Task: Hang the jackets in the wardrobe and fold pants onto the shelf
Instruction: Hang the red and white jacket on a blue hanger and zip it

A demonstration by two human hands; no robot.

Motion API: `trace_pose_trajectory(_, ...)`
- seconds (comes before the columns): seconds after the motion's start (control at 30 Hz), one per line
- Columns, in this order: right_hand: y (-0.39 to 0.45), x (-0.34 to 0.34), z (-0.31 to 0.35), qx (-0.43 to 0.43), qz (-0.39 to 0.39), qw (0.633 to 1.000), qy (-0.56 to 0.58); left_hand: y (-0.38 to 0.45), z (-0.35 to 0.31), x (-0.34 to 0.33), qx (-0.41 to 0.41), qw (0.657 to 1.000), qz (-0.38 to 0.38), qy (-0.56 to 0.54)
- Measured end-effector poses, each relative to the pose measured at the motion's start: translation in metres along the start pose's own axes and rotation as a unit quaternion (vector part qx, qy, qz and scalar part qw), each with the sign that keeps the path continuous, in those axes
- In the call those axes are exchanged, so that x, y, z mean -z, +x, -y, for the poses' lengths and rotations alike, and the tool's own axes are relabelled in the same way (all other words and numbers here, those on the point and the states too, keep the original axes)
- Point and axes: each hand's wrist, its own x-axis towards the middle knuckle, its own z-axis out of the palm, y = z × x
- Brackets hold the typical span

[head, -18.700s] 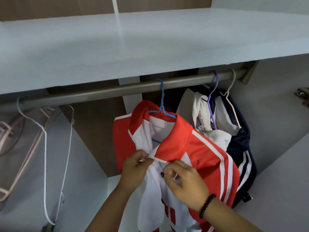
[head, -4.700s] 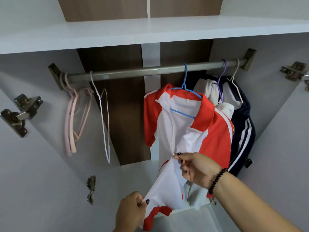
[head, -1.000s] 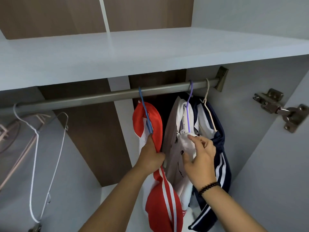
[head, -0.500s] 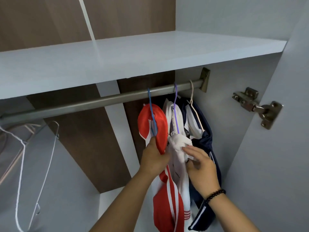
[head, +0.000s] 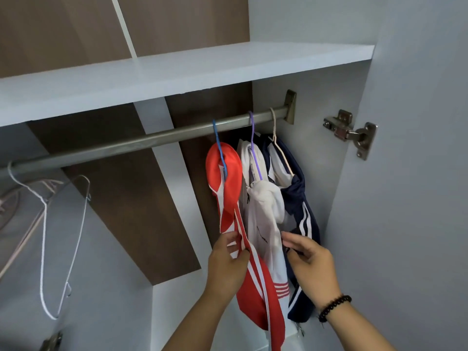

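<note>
Both hands have slid down from the hanger necks to the jackets' lower halves. The red jacket [head: 229, 196] hangs on its blue hanger [head: 219, 148] from the rail [head: 131, 145], close against the white jacket [head: 263, 214] and navy jacket [head: 302, 219] at the right end. The left hand [head: 228, 262] pinches the red jacket's striped sleeve between thumb and fingers; the right hand [head: 310, 259] has loosely curled fingers at the navy fabric, though whether they actually grip it I cannot tell. A downward tug could drag the red jacket off its thin hanger, or tangle the crowded sleeves. Empty wire hangers [head: 50, 236] dangle well left, beneath the shelf [head: 177, 77].
</note>
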Motion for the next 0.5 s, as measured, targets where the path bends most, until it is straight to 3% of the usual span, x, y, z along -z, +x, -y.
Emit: trace_pose_trajectory(0.5, -0.157, 0.017, 0.033, -0.017, 0.024, 0.999, 0.038, -0.153, 0.033, 0.039, -0.016, 0.999, 0.044, -0.018)
